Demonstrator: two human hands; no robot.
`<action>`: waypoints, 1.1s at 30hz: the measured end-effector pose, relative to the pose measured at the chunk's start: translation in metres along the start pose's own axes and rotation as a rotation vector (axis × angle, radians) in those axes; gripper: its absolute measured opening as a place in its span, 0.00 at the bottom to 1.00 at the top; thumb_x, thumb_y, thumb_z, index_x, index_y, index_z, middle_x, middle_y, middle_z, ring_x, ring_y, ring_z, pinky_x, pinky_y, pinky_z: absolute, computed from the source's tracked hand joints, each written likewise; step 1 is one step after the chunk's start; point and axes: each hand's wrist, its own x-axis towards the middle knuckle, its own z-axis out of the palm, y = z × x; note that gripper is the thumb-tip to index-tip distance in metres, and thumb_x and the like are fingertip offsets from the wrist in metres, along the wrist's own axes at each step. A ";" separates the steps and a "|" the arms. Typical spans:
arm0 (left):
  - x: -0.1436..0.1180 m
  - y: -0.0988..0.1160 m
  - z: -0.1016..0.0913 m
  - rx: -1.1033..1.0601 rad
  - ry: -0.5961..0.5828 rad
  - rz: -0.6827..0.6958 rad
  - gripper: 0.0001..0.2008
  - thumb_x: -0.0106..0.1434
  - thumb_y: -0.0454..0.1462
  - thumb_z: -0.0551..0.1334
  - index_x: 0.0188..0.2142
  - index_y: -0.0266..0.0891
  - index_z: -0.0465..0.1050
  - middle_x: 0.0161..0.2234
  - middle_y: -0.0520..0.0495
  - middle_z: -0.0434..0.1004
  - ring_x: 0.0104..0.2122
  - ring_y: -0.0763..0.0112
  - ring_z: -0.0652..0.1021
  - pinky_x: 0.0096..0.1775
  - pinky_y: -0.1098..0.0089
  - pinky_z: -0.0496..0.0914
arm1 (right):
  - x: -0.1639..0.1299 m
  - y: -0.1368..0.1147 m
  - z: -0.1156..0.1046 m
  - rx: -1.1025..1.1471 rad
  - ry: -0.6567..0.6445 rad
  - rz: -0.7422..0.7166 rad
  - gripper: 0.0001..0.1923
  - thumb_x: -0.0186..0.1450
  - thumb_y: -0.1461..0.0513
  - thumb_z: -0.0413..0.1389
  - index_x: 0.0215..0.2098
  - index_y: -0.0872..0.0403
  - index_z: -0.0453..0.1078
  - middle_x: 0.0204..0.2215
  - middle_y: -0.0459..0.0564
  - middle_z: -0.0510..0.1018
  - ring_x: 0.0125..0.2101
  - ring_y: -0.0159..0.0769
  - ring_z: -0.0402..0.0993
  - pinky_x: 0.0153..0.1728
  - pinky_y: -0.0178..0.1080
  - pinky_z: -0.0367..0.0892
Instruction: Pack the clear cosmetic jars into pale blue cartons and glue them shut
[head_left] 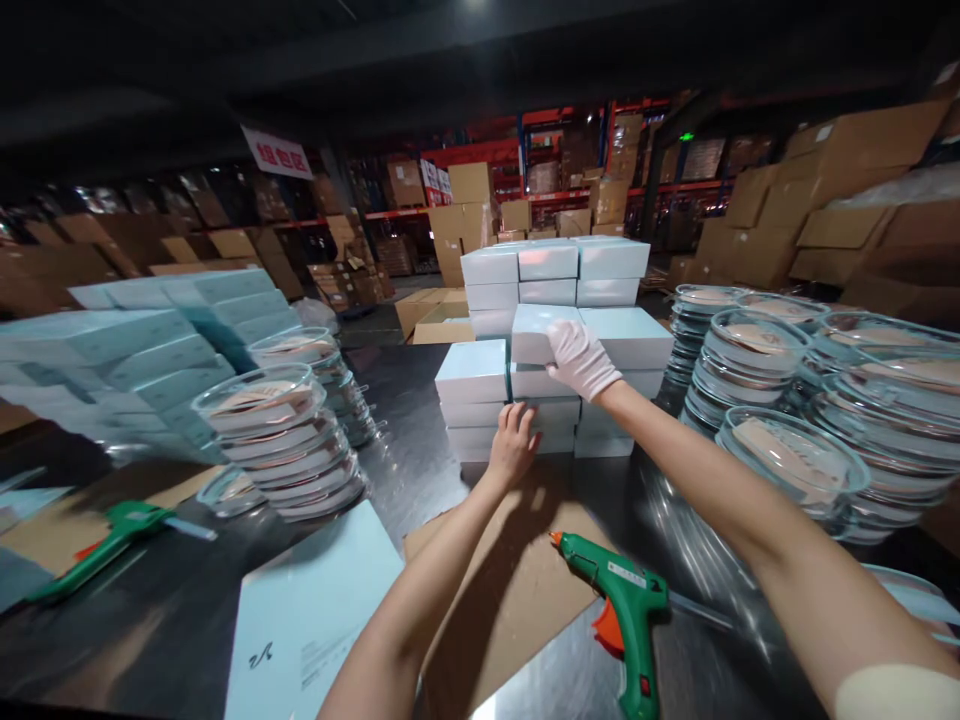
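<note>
My right hand [581,360], in a white glove, is closed on the right side of a pale blue box [534,335] on the stack. My bare left hand [514,440] rests against the front of the same stack, its bent fingers a little apart and holding nothing I can see. Beside those fingers stands a column of pale blue boxes [472,375]. Below my hands lies a cardboard sheet [517,590]. A green glue gun [619,590] with an orange trigger and a clear glue stick lies partly on that sheet.
Stacks of clear round dishes with pale inserts stand left [274,430] and right [750,360]. A flat pale blue sheet [315,610] lies front left. Another green glue gun [112,545] and more pale blue boxes [120,340] are at far left. Cardboard cartons [469,215] stand behind.
</note>
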 end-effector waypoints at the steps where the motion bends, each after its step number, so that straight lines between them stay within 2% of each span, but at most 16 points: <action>1: 0.002 0.004 -0.004 -0.002 -0.017 -0.004 0.21 0.69 0.33 0.62 0.60 0.36 0.69 0.60 0.29 0.72 0.64 0.46 0.71 0.63 0.46 0.70 | 0.003 0.000 0.000 0.005 -0.004 -0.006 0.27 0.66 0.65 0.60 0.61 0.70 0.66 0.57 0.75 0.73 0.55 0.61 0.71 0.56 0.55 0.66; 5: -0.009 0.021 -0.056 -0.011 -0.078 -0.018 0.22 0.70 0.36 0.62 0.62 0.37 0.71 0.62 0.31 0.73 0.64 0.48 0.72 0.65 0.51 0.69 | -0.004 0.004 -0.014 0.033 0.024 -0.033 0.28 0.67 0.64 0.61 0.63 0.67 0.67 0.57 0.69 0.76 0.56 0.56 0.72 0.58 0.51 0.68; 9: -0.090 0.003 -0.164 0.001 -0.137 -0.137 0.23 0.70 0.49 0.61 0.61 0.43 0.73 0.55 0.38 0.81 0.54 0.50 0.82 0.52 0.54 0.78 | -0.077 -0.004 -0.055 0.083 0.176 -0.049 0.30 0.72 0.57 0.58 0.68 0.65 0.64 0.60 0.69 0.74 0.59 0.55 0.72 0.61 0.53 0.67; 10: -0.120 -0.010 -0.192 0.037 -0.140 -0.256 0.24 0.70 0.51 0.60 0.58 0.42 0.75 0.50 0.37 0.84 0.48 0.48 0.84 0.48 0.53 0.79 | -0.105 -0.011 -0.063 0.106 0.199 -0.068 0.26 0.74 0.58 0.55 0.65 0.63 0.67 0.58 0.67 0.77 0.57 0.53 0.74 0.60 0.52 0.68; 11: -0.151 -0.024 -0.216 0.116 -0.169 -0.503 0.27 0.68 0.56 0.58 0.56 0.44 0.76 0.48 0.39 0.85 0.46 0.48 0.84 0.47 0.53 0.79 | -0.135 -0.021 -0.070 0.135 0.206 -0.096 0.22 0.74 0.58 0.53 0.62 0.60 0.70 0.54 0.63 0.80 0.54 0.51 0.76 0.57 0.51 0.70; 13: -0.209 -0.050 -0.253 0.362 -0.185 -0.982 0.38 0.62 0.62 0.56 0.56 0.33 0.74 0.51 0.27 0.81 0.53 0.35 0.80 0.52 0.43 0.75 | -0.195 -0.043 -0.075 0.251 0.117 -0.171 0.14 0.74 0.61 0.52 0.54 0.55 0.75 0.45 0.56 0.84 0.44 0.44 0.81 0.47 0.45 0.74; 15: -0.252 -0.066 -0.273 0.503 -0.152 -1.351 0.46 0.55 0.64 0.61 0.53 0.22 0.74 0.54 0.11 0.75 0.57 0.18 0.74 0.50 0.33 0.72 | -0.248 -0.064 -0.070 0.356 -0.067 -0.199 0.11 0.74 0.62 0.52 0.41 0.51 0.78 0.33 0.50 0.84 0.31 0.40 0.80 0.33 0.41 0.71; 17: -0.278 -0.069 -0.281 0.405 -0.145 -1.485 0.36 0.54 0.57 0.65 0.46 0.23 0.77 0.50 0.11 0.77 0.55 0.18 0.76 0.48 0.36 0.73 | -0.287 -0.080 -0.062 0.410 -0.196 -0.190 0.14 0.74 0.62 0.52 0.33 0.50 0.77 0.27 0.46 0.82 0.25 0.39 0.79 0.28 0.40 0.68; 19: -0.290 -0.059 -0.287 0.297 -0.112 -1.479 0.27 0.57 0.50 0.65 0.46 0.28 0.78 0.47 0.20 0.81 0.52 0.29 0.80 0.49 0.43 0.75 | -0.312 -0.088 -0.058 0.452 -0.204 -0.154 0.13 0.74 0.62 0.52 0.35 0.49 0.77 0.29 0.47 0.84 0.27 0.40 0.81 0.30 0.41 0.71; 21: -0.292 -0.035 -0.295 0.335 -0.014 -1.470 0.29 0.62 0.50 0.62 0.54 0.30 0.74 0.51 0.25 0.80 0.52 0.37 0.81 0.50 0.47 0.76 | -0.324 -0.094 -0.063 0.514 -0.115 -0.079 0.11 0.75 0.60 0.52 0.42 0.48 0.78 0.35 0.49 0.86 0.32 0.43 0.83 0.35 0.44 0.75; 23: -0.289 0.001 -0.304 0.363 0.181 -1.406 0.34 0.66 0.54 0.58 0.61 0.30 0.68 0.54 0.27 0.79 0.50 0.43 0.82 0.51 0.49 0.76 | -0.324 -0.103 -0.078 0.576 0.001 0.029 0.11 0.74 0.61 0.53 0.50 0.47 0.76 0.42 0.52 0.85 0.39 0.46 0.84 0.40 0.47 0.77; 25: -0.281 0.044 -0.308 0.280 0.376 -1.192 0.34 0.64 0.59 0.61 0.58 0.34 0.72 0.50 0.34 0.81 0.45 0.49 0.83 0.49 0.52 0.78 | -0.312 -0.120 -0.101 0.608 0.134 0.046 0.18 0.73 0.64 0.55 0.60 0.47 0.71 0.49 0.55 0.83 0.48 0.49 0.82 0.46 0.50 0.77; 27: -0.273 0.084 -0.303 0.074 0.259 -0.927 0.28 0.64 0.57 0.65 0.52 0.39 0.76 0.46 0.40 0.83 0.43 0.54 0.83 0.46 0.59 0.79 | -0.293 -0.143 -0.121 0.600 0.291 -0.065 0.27 0.71 0.66 0.57 0.67 0.49 0.65 0.52 0.56 0.81 0.56 0.51 0.77 0.53 0.51 0.75; 29: -0.270 0.114 -0.292 -0.164 -0.017 -0.683 0.17 0.68 0.50 0.65 0.48 0.41 0.78 0.42 0.45 0.85 0.39 0.61 0.85 0.41 0.67 0.80 | -0.275 -0.164 -0.132 0.581 0.387 -0.125 0.28 0.69 0.66 0.59 0.67 0.52 0.64 0.51 0.56 0.82 0.57 0.49 0.75 0.57 0.52 0.73; 31: -0.277 0.131 -0.281 -0.335 -0.193 -0.500 0.09 0.71 0.42 0.63 0.46 0.42 0.78 0.38 0.47 0.86 0.36 0.65 0.86 0.38 0.73 0.79 | -0.269 -0.177 -0.133 0.622 0.332 -0.050 0.24 0.70 0.65 0.58 0.64 0.53 0.66 0.48 0.56 0.82 0.51 0.47 0.78 0.53 0.50 0.75; 33: -0.292 0.138 -0.273 -0.417 -0.229 -0.408 0.07 0.71 0.37 0.62 0.46 0.42 0.78 0.37 0.48 0.86 0.33 0.68 0.86 0.36 0.75 0.79 | -0.278 -0.183 -0.128 0.720 0.226 0.028 0.18 0.72 0.64 0.56 0.59 0.52 0.67 0.45 0.56 0.81 0.46 0.44 0.79 0.47 0.47 0.76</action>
